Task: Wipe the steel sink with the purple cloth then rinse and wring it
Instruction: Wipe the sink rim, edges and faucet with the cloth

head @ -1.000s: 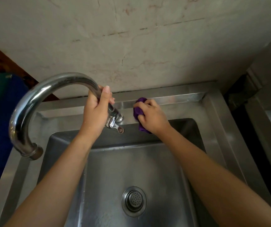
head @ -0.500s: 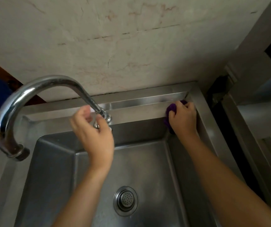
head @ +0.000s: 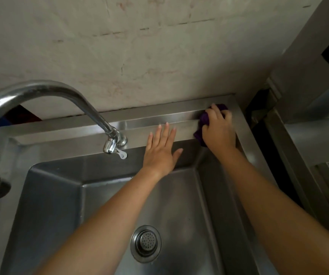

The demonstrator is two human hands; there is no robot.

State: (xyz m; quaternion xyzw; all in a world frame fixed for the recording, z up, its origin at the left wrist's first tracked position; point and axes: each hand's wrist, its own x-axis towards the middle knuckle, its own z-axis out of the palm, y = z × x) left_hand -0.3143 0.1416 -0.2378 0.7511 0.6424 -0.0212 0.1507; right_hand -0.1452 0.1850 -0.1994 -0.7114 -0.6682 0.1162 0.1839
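Note:
The steel sink (head: 64,147) fills the lower view, its basin dry-looking with a round drain strainer (head: 146,243) near the front. My right hand (head: 219,130) grips the bunched purple cloth (head: 204,120) and presses it into the back right corner of the sink ledge; most of the cloth is hidden under the hand. My left hand (head: 162,151) lies flat with straight fingers on the back ledge, just left of the right hand and right of the tap base.
A curved steel tap (head: 46,89) arcs from its base (head: 118,139) over to the left, spout at the left edge. A stained wall stands right behind the sink. A dark gap and another steel unit (head: 308,139) lie to the right.
My left hand let go of the tap and moved right to lie flat on the back ledge. My right hand slid the cloth along the ledge to the back right corner.

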